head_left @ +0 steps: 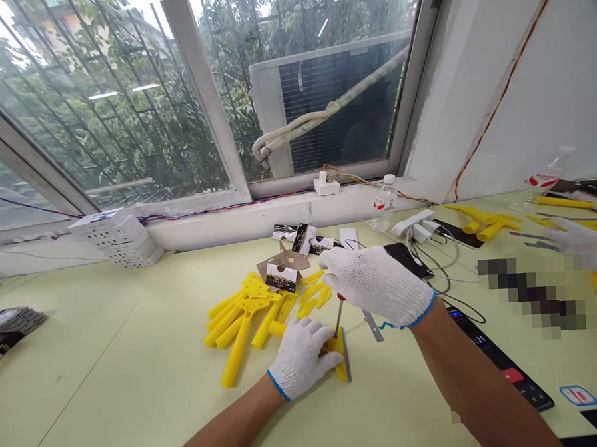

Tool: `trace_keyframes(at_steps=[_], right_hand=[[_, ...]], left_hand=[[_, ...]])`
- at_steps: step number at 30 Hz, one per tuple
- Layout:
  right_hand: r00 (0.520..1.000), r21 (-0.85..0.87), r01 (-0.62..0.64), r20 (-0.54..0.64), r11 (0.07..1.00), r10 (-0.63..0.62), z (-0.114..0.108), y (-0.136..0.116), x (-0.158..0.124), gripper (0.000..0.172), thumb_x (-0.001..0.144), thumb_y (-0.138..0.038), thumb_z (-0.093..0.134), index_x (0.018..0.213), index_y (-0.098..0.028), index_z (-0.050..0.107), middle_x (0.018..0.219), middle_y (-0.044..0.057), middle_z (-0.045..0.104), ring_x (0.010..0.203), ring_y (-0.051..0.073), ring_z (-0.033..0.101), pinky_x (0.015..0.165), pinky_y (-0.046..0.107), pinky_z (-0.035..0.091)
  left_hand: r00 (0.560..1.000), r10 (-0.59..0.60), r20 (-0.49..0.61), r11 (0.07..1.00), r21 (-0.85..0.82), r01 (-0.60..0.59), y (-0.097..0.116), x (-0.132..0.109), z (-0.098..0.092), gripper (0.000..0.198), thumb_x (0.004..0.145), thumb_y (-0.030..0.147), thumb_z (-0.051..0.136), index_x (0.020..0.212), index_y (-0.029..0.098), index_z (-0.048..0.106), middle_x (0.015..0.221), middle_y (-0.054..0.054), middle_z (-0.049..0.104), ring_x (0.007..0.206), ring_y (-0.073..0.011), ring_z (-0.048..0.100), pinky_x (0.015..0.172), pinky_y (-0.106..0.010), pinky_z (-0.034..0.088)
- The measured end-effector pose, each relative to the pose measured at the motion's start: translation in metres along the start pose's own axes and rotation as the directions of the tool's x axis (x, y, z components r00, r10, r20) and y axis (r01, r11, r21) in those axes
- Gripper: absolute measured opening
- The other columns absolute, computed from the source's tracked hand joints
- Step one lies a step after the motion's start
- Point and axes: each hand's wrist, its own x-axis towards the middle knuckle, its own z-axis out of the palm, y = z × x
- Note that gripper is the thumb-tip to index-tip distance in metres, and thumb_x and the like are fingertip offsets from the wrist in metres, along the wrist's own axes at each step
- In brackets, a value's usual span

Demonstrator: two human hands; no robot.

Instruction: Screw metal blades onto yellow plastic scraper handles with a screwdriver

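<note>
My gloved left hand [303, 357] clamps a yellow plastic scraper [339, 355] to the pale green tabletop [111, 373]; my gloved right hand [376, 286] pinches a red-handled steel screwdriver [338, 318] above it. Beyond the grip: a brown cardboard carton [275, 265], contents unclear.

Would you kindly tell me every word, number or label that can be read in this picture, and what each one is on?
"21", in white on the lit screen of the black device at lower right.
The sticker with a blue border and red mark: too small to read.
The red label on the water bottle: too blurred to read.
The black-and-white cards: print too small to read.
</note>
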Motion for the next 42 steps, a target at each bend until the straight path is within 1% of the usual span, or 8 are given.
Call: trace_keyframes(at_steps=[6, 13, 18, 23, 29, 32, 35, 42], right_hand=[[0.993, 0.081, 0.111, 0.031, 0.990, -0.114, -0.006, -0.001, 0.004, 0.034, 0.107, -0.039, 0.062, 0.122, -0.009, 0.068, 0.116, 0.009, 0.068, 0.107, 0.012, 0.065, 0.100, 0.031, 0.061], [0.998, 0.104, 0.051, -0.044, 0.993, -0.047, 0.000, 0.000, 0.002, 0.037, 0.107, -0.042, 0.062, 0.121, -0.008, 0.067, 0.109, 0.008, 0.068, 0.101, 0.011, 0.066, 0.096, 0.030, 0.062], [0.989, 0.157, 0.120, -0.107, 0.980, -0.104, 0.003, 0.006, 0.003, 0.029, 0.107, -0.032, 0.052, 0.109, -0.012, 0.073, 0.107, 0.009, 0.072, 0.102, 0.010, 0.068, 0.096, 0.027, 0.061], [0.978, 0.172, 0.134, -0.183, 0.976, -0.102, 0.012, 0.011, 0.010, 0.039, 0.102, -0.037, 0.040, 0.099, -0.023, 0.077, 0.098, 0.005, 0.075, 0.095, 0.007, 0.071, 0.081, 0.018, 0.057], [0.970, 0.136, 0.050, -0.243, 0.989, -0.016, 0.029, 0.018, 0.010, 0.035, 0.106, -0.041, 0.042, 0.101, -0.025, 0.073, 0.088, 0.006, 0.072, 0.079, 0.003, 0.069, 0.063, 0.010, 0.051], [0.970, 0.168, 0.113, -0.234, 0.979, -0.072, 0.028, 0.018, 0.006, 0.039, 0.107, -0.036, 0.037, 0.108, -0.025, 0.074, 0.093, 0.006, 0.074, 0.077, 0.002, 0.067, 0.068, 0.011, 0.054], [0.960, 0.201, 0.188, -0.245, 0.961, -0.137, 0.021, 0.018, 0.003, 0.041, 0.106, -0.035, 0.039, 0.104, -0.021, 0.077, 0.094, 0.006, 0.074, 0.085, 0.004, 0.070, 0.074, 0.014, 0.057], [0.963, 0.226, 0.164, -0.248, 0.960, -0.106, 0.016, 0.023, 0.007, 0.050, 0.103, -0.046, 0.037, 0.082, -0.023, 0.078, 0.086, 0.005, 0.076, 0.090, 0.008, 0.074, 0.068, 0.015, 0.052]], left_hand=[[1.000, -0.006, 0.011, 1.000, 0.015, 0.006, 0.000, 0.001, -0.001, 0.037, 0.092, 0.056, 0.084, 0.114, 0.028, 0.074, 0.102, -0.002, 0.077, 0.097, -0.0275, 0.067, 0.084, -0.041, 0.045], [1.000, -0.005, 0.010, 1.000, 0.014, 0.005, 0.000, 0.000, 0.000, 0.040, 0.093, 0.056, 0.084, 0.120, 0.029, 0.073, 0.101, -0.002, 0.076, 0.098, -0.0282, 0.068, 0.085, -0.041, 0.043], [1.000, -0.005, 0.028, 1.000, 0.018, 0.005, 0.002, 0.000, -0.002, 0.038, 0.095, 0.059, 0.081, 0.116, 0.027, 0.073, 0.100, -0.004, 0.076, 0.098, -0.0282, 0.068, 0.084, -0.041, 0.044], [1.000, -0.005, 0.017, 1.000, 0.021, 0.004, 0.001, 0.000, -0.001, 0.036, 0.093, 0.056, 0.083, 0.112, 0.027, 0.073, 0.098, -0.002, 0.076, 0.097, -0.0277, 0.067, 0.084, -0.041, 0.044], [1.000, 0.002, -0.007, 1.000, -0.004, -0.002, -0.001, -0.001, 0.002, 0.038, 0.093, 0.056, 0.083, 0.119, 0.029, 0.073, 0.099, -0.002, 0.076, 0.097, -0.0276, 0.068, 0.085, -0.042, 0.045], [1.000, -0.002, -0.001, 1.000, -0.003, 0.002, -0.001, 0.000, 0.002, 0.037, 0.093, 0.055, 0.084, 0.116, 0.028, 0.073, 0.101, -0.003, 0.076, 0.097, -0.0279, 0.067, 0.085, -0.041, 0.045], [1.000, -0.001, 0.004, 1.000, 0.006, 0.001, -0.001, 0.000, 0.001, 0.036, 0.092, 0.055, 0.084, 0.114, 0.028, 0.073, 0.103, -0.003, 0.077, 0.097, -0.0276, 0.067, 0.084, -0.041, 0.044], [1.000, -0.002, -0.002, 1.000, 0.002, 0.002, 0.000, 0.000, 0.000, 0.037, 0.093, 0.055, 0.083, 0.116, 0.028, 0.074, 0.101, -0.003, 0.076, 0.095, -0.0272, 0.067, 0.085, -0.042, 0.045]])
